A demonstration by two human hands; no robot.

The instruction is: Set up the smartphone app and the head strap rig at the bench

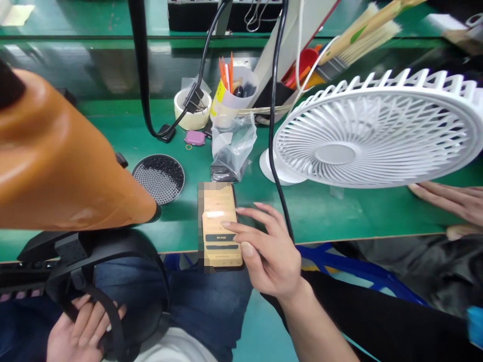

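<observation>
My right hand (266, 249) rests on a smartphone (221, 226) lying on the green bench near its front edge, with the fingertips on the lit, tan-coloured screen. Part of the phone is blurred out. My left hand (81, 332) is low in my lap, with its fingers curled around a black strap (113, 322) that belongs to a black harness-like device (75, 266). A large orange plastic shell (56, 156) fills the left side, above that device and apart from both hands.
A white fan (377, 130) tilts at right, with another person's hand (449, 202) beside it. A black cable (274, 136) crosses the bench. Further back stand a round mesh tray of black pellets (158, 178), a plastic bag (232, 148), a tape roll (192, 108) and a pen cup (236, 95).
</observation>
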